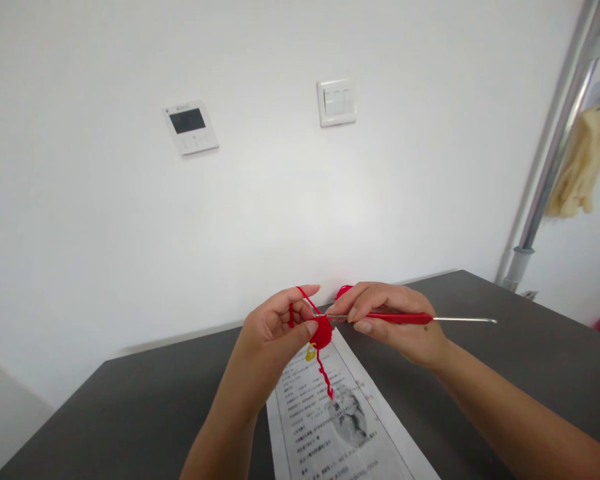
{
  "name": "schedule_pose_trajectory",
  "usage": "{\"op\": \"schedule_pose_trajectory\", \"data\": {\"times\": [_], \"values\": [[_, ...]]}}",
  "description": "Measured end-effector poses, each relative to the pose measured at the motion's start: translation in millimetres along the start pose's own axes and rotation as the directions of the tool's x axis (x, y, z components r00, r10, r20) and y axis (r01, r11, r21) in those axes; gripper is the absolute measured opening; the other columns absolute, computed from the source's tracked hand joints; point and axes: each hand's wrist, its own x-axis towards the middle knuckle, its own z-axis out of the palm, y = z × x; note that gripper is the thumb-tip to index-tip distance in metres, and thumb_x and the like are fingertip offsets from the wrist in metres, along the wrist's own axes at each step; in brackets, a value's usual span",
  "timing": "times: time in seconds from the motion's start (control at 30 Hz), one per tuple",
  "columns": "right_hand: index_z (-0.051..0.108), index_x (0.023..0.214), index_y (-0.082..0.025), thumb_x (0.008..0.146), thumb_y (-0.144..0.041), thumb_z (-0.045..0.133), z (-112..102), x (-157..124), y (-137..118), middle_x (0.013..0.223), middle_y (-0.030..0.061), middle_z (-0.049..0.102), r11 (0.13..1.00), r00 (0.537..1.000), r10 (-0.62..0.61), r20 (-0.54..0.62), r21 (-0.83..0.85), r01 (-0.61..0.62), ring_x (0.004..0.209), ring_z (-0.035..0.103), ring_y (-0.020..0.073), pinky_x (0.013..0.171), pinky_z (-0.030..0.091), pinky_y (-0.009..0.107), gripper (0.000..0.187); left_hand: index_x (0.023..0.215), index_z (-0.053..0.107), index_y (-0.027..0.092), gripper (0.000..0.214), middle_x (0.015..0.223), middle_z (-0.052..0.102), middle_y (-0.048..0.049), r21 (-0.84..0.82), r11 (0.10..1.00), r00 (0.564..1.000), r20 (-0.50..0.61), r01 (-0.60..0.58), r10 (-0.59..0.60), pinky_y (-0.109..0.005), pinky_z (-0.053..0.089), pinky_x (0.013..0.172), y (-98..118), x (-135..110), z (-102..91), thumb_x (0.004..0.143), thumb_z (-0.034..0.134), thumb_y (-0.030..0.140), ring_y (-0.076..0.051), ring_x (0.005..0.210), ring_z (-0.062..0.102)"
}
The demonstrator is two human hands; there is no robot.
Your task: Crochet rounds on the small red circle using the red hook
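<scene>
Between thumb and fingers my left hand [275,333] pinches a small round red crochet piece [322,332]. Red yarn [307,298] runs over its raised index finger down to the piece. My right hand [390,317] is closed around the red handle of a crochet hook [400,318]; the hook's metal tip meets the top edge of the piece. A second thin metal end sticks out to the right of the handle. From the piece hang a yellow stitch marker [311,353] and a red yarn tail [325,377]. The exact stitch at the tip is too small to make out.
A printed sheet [330,427] with a grey picture lies under my hands on the dark table [155,400]. More red yarn [344,291] shows behind my right hand. The white wall bears a panel [191,128] and a switch [337,102]. A metal pole [555,160] stands at right.
</scene>
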Motion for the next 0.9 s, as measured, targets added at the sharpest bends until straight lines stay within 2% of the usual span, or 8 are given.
{"op": "schedule_pose_trajectory", "data": {"times": [0.27,0.43,0.6,0.77,0.83,0.9], "values": [[0.069,0.094,-0.019,0.097,-0.024,0.062,-16.7,3.1,-5.4,0.101,0.0103,0.078,0.996,0.98,0.04,0.194,-0.084,-0.024,0.094,0.075,0.0172,0.081,0.062,0.032,0.009,0.106,0.076,0.021,0.032,0.073,0.063,0.0022,0.154,0.988,1.0,0.003,0.011,-0.011,-0.028,0.046,0.07,1.0,-3.4,0.0,0.075,0.073,0.017,-0.013,0.07,0.057],[0.064,0.094,-0.02,0.095,-0.013,0.059,-19.2,2.4,-8.2,0.102,0.0076,0.078,0.959,0.965,0.027,0.259,-0.279,0.048,0.096,0.075,0.0165,0.082,0.061,0.029,0.009,0.109,0.074,0.02,0.032,0.075,0.064,0.0022,0.254,0.967,1.0,-0.023,0.006,0.0,-0.031,0.046,0.073,-0.7,-4.0,1.3,0.077,0.069,0.018,-0.015,0.073,0.058],[0.059,0.096,-0.023,0.097,-0.012,0.053,-14.6,4.5,-12.8,0.1,0.0057,0.076,0.884,0.949,-0.007,0.316,-0.442,0.154,0.094,0.074,0.0164,0.081,0.06,0.028,0.012,0.108,0.073,0.02,0.029,0.078,0.066,0.0012,0.454,0.886,0.988,-0.057,-0.1,0.141,-0.032,0.048,0.077,2.5,-5.5,5.2,0.08,0.066,0.017,-0.017,0.077,0.061],[0.059,0.101,-0.018,0.097,-0.01,0.049,-5.0,5.8,-11.8,0.097,0.0106,0.071,0.859,0.929,-0.097,0.358,-0.442,0.26,0.093,0.069,0.0183,0.081,0.06,0.031,0.013,0.104,0.073,0.018,0.026,0.077,0.068,-0.0002,0.612,0.753,0.95,-0.008,-0.241,0.311,-0.032,0.048,0.075,4.6,-8.0,14.0,0.081,0.061,0.012,-0.017,0.074,0.063],[0.061,0.102,-0.015,0.097,-0.01,0.05,-1.9,4.4,-8.0,0.096,0.0119,0.069,0.841,0.93,-0.136,0.342,-0.457,0.291,0.093,0.068,0.0191,0.079,0.059,0.031,0.013,0.101,0.073,0.019,0.024,0.078,0.069,-0.0003,0.621,0.74,0.944,-0.001,-0.257,0.329,-0.032,0.049,0.075,3.6,-8.8,17.3,0.081,0.061,0.012,-0.017,0.074,0.064],[0.062,0.103,-0.015,0.097,-0.01,0.052,0.1,2.5,-3.4,0.097,0.0118,0.068,0.833,0.934,-0.195,0.3,-0.452,0.319,0.095,0.067,0.019,0.08,0.059,0.032,0.012,0.103,0.073,0.018,0.024,0.078,0.069,-0.0001,0.588,0.775,0.945,-0.051,-0.232,0.322,-0.033,0.049,0.076,1.6,-9.4,19.6,0.081,0.062,0.015,-0.017,0.075,0.064]]}}
